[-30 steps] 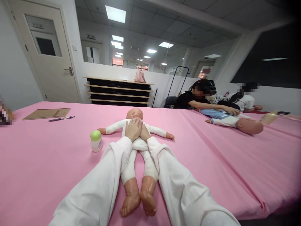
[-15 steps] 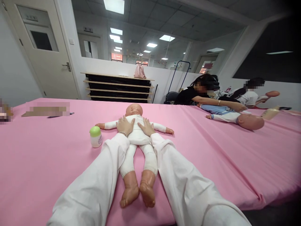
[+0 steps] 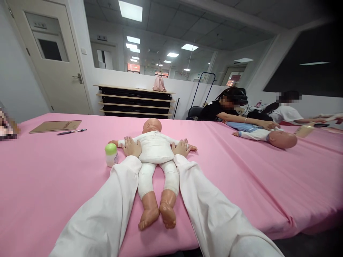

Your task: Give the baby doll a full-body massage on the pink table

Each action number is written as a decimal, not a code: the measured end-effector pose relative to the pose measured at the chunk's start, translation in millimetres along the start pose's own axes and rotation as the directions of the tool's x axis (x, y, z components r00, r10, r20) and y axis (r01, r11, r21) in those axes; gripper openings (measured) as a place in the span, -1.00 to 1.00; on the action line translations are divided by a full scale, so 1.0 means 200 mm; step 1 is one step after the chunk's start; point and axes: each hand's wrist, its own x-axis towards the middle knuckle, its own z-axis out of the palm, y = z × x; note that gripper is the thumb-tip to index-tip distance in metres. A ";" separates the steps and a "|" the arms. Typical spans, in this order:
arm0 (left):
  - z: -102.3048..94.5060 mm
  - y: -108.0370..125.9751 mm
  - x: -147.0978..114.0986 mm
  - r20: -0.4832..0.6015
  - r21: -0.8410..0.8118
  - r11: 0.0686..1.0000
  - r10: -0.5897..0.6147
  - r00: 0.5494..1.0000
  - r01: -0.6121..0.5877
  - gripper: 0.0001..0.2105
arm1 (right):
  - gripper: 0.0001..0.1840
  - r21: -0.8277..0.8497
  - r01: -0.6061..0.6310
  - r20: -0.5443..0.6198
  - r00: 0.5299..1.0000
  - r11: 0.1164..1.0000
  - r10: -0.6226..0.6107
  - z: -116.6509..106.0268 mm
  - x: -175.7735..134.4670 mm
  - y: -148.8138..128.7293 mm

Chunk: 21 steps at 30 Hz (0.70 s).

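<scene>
A baby doll (image 3: pixel 155 147) with a white cloth body lies face down on the pink-covered table (image 3: pixel 66 171), its head away from me and its feet towards me. Its arms stretch out to both sides. My left hand (image 3: pixel 132 146) rests with fingers outstretched at the left side of the doll's torso, by its left-lying arm. My right hand (image 3: pixel 181 147) lies likewise at the right side, fingers spread over the other arm. Neither hand grips anything. Just left of my left hand stands a small white bottle with a green cap (image 3: pixel 111 155).
A brown notebook (image 3: pixel 55 126) and a pen (image 3: pixel 72 131) lie at the far left. Across the table on the right, a person in black (image 3: pixel 214 111) handles another doll (image 3: pixel 282 138). A pump bottle (image 3: pixel 304 130) stands beyond it, near a person in white (image 3: pixel 285 113).
Both my hands have slid outward from the middle of the doll's back, the left hand leftward and the right hand rightward, to the torso's sides. The doll stays in place.
</scene>
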 end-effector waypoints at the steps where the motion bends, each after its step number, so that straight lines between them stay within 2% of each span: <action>1: -0.01 -0.01 0.00 -0.056 -0.018 1.000 -0.022 0.998 0.022 -0.47 | -0.36 0.013 -0.031 -0.022 0.999 0.999 0.031 0.00 0.00 0.00; 4: -0.02 -0.02 0.00 -0.231 -0.138 0.988 -0.103 0.967 0.073 -0.51 | -0.44 0.133 -0.079 -0.105 0.990 0.988 0.094 0.00 0.03 0.02; 6: -0.02 -0.03 0.01 -0.323 -0.240 0.971 -0.082 0.943 0.002 -0.54 | -0.45 0.290 0.022 -0.167 0.986 0.957 0.028 0.02 0.04 0.04; 7: -0.02 -0.03 0.01 -0.365 -0.283 0.956 -0.035 0.930 -0.075 -0.55 | -0.44 0.376 0.114 -0.198 0.979 0.920 -0.040 0.02 0.05 0.05; 9: -0.01 -0.02 0.02 -0.435 -0.328 0.896 0.137 0.890 -0.299 -0.56 | -0.42 0.518 0.305 -0.244 0.948 0.799 -0.203 0.03 0.06 0.06; 10: -0.01 -0.02 0.02 -0.459 -0.328 0.846 0.246 0.854 -0.420 -0.56 | -0.42 0.567 0.384 -0.253 0.923 0.729 -0.289 0.04 0.06 0.06; 12: -0.02 -0.01 0.00 -0.467 -0.297 0.721 0.463 0.754 -0.626 -0.55 | -0.41 0.616 0.505 -0.244 0.852 0.605 -0.464 0.03 0.05 0.06; 14: -0.04 0.00 -0.02 -0.406 -0.264 0.604 0.638 0.654 -0.752 -0.54 | -0.40 0.615 0.590 -0.193 0.756 0.524 -0.625 0.03 0.05 0.06; 15: -0.04 0.01 -0.03 -0.347 -0.259 0.562 0.705 0.618 -0.786 -0.53 | -0.39 0.606 0.619 -0.149 0.706 0.500 -0.693 0.04 0.06 0.06; 17: -0.05 0.02 -0.04 -0.169 -0.274 0.511 0.809 0.564 -0.815 -0.55 | -0.38 0.585 0.650 -0.018 0.608 0.485 -0.794 0.06 0.07 0.06; 19: -0.05 0.03 -0.04 0.018 -0.316 0.522 0.838 0.545 -0.792 -0.59 | -0.38 0.556 0.657 0.125 0.539 0.509 -0.833 0.10 0.09 0.06; 20: -0.05 0.03 -0.04 0.091 -0.340 0.547 0.829 0.552 -0.765 -0.61 | -0.39 0.532 0.657 0.182 0.528 0.535 -0.829 0.12 0.10 0.06; 21: -0.04 0.03 -0.04 0.146 -0.362 0.579 0.809 0.569 -0.730 -0.62 | -0.41 0.497 0.651 0.222 0.545 0.575 -0.809 0.14 0.11 0.05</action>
